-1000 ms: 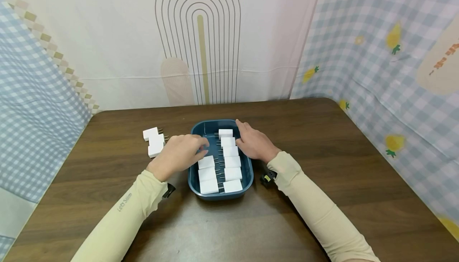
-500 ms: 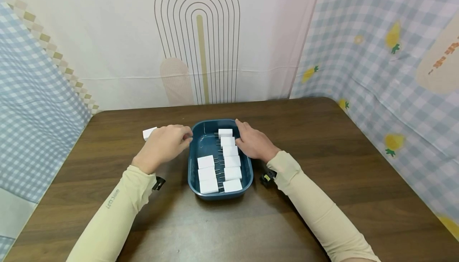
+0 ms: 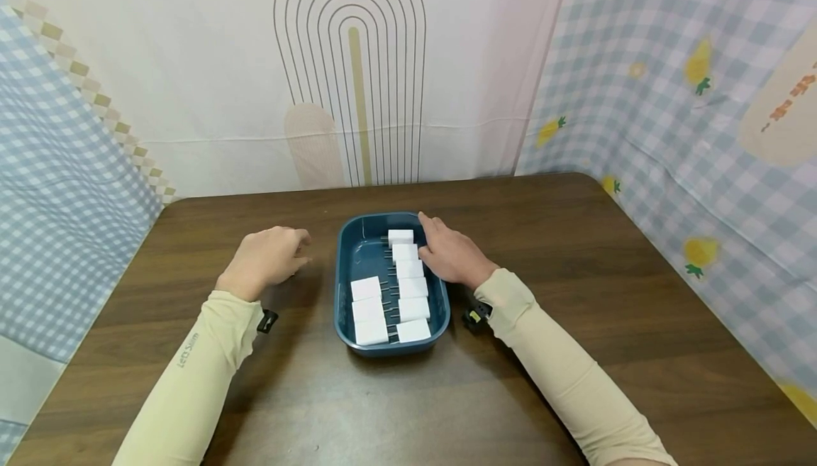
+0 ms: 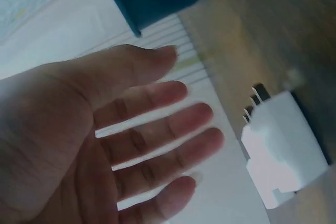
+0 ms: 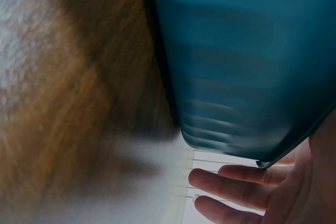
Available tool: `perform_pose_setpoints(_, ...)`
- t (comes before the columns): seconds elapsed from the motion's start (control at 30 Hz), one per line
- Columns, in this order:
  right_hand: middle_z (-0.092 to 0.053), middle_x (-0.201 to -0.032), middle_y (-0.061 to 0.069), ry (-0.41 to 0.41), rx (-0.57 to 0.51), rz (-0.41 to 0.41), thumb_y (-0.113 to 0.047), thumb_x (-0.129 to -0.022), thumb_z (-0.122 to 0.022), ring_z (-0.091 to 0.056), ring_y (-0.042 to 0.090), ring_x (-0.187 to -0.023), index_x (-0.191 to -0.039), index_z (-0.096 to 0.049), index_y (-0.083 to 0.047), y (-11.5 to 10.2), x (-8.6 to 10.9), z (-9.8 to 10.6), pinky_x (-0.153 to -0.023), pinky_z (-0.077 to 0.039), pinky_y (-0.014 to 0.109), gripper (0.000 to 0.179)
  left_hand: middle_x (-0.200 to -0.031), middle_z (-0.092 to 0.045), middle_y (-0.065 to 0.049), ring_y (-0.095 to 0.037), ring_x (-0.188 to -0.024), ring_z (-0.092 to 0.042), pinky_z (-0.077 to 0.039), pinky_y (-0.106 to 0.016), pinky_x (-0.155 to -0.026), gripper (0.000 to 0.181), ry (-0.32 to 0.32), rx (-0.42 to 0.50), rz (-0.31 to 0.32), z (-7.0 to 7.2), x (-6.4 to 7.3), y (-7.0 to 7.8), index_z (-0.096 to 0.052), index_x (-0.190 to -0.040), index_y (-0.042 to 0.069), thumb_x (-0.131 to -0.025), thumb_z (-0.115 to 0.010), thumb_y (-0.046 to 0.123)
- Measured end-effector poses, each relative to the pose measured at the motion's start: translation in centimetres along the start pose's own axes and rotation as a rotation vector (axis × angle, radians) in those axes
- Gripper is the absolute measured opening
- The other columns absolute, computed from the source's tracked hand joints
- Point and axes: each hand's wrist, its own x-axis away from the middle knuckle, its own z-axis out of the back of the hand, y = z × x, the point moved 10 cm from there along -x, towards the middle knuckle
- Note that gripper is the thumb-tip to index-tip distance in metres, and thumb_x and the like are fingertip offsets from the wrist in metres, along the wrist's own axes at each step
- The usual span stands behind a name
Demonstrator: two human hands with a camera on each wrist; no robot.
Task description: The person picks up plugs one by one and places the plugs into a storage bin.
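Note:
My left hand [image 3: 268,259] is over the table left of the tray, fingers loosely bent and nothing held, as its palm in the left wrist view [image 4: 121,140] shows. Close past its fingertips, that view has white plug adapters [image 4: 286,142] with metal prongs; in the head view the hand hides them. At the blue tray's [image 3: 341,239] right rim rests my right hand [image 3: 454,253], with its visible fingers [image 5: 231,187] extended near the far corner in the right wrist view. Inside, white adapters form a longer right row [image 3: 412,287] and a left row of three [image 3: 367,310], prongs facing inward.
The tray stands on a dark wooden table [image 3: 408,409]. A white cloth with arch lines [image 3: 242,83] hangs behind it. Blue checked cloths hang at the left [image 3: 64,168] and right [image 3: 657,189].
My left hand has moved left from over the tray to above the table, where it covers the loose adapters seen earlier. The right hand and the adapters in the tray stay put.

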Motion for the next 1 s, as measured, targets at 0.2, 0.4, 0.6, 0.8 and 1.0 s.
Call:
perform_pose_setpoints(0.2, -0.03, -0.164, 0.022, -0.006, 0.0, -0.002, -0.025, -0.104, -0.044, -0.041, 0.035, -0.147, -0.162, -0.016, -0.003, 0.0, 0.1, 0.0, -0.119, -0.036, 0.051, 0.067, -0.111, -0.076, -0.013, -0.032, -0.106, -0.071, -0.057, -0.057, -0.083, 0.035, -0.052, -0.039, 0.028, -1.0, 0.1, -0.7, -0.071, -0.115, 0.006, -0.085, -0.08, 0.022)
perform_pose_setpoints(0.4, -0.031, -0.164, 0.021, -0.005, 0.002, -0.002, -0.025, -0.104, -0.044, -0.041, 0.034, -0.147, -0.162, -0.016, -0.003, 0.0, 0.1, -0.1, -0.119, -0.036, 0.051, 0.067, -0.118, -0.073, -0.015, -0.034, -0.111, -0.068, -0.056, -0.061, -0.082, 0.047, -0.084, -0.037, 0.063, -1.5, 0.1, -1.4, -0.068, -0.122, 0.004, -0.083, -0.083, 0.024)
perform_pose_setpoints(0.6, -0.031, -0.164, 0.021, 0.0, 0.002, -0.007, -0.026, -0.104, -0.044, -0.042, 0.034, -0.147, -0.162, -0.017, -0.004, 0.1, 0.0, -0.1, -0.119, -0.037, 0.051, 0.067, -0.114, -0.073, -0.015, -0.033, -0.103, -0.068, -0.056, -0.06, -0.08, 0.048, -0.113, -0.034, 0.086, -1.9, 0.1, -2.1, -0.067, -0.122, 0.003, -0.081, -0.083, 0.023)
perform_pose_setpoints(0.8, -0.03, -0.164, 0.021, -0.007, -0.005, -0.001, -0.026, -0.105, -0.043, -0.04, 0.034, -0.148, -0.162, -0.016, -0.004, 0.0, 0.0, -0.2, -0.119, -0.036, 0.051, 0.067, -0.115, -0.072, -0.017, -0.032, -0.103, -0.068, -0.056, -0.059, -0.081, 0.053, -0.155, -0.021, 0.102, -2.3, 0.2, -2.4, -0.066, -0.128, 0.003, -0.081, -0.082, 0.022)
perform_pose_setpoints(1.0, -0.03, -0.164, 0.021, -0.003, -0.002, -0.006, -0.026, -0.105, -0.044, -0.041, 0.034, -0.148, -0.162, -0.017, -0.004, 0.1, 0.0, -0.1, -0.119, -0.036, 0.051, 0.067, -0.105, -0.073, -0.013, -0.029, -0.094, -0.067, -0.056, -0.057, -0.077, 0.045, -0.126, -0.02, 0.094, -2.0, 0.2, -2.5, -0.069, -0.12, 0.005, -0.079, -0.081, 0.017)
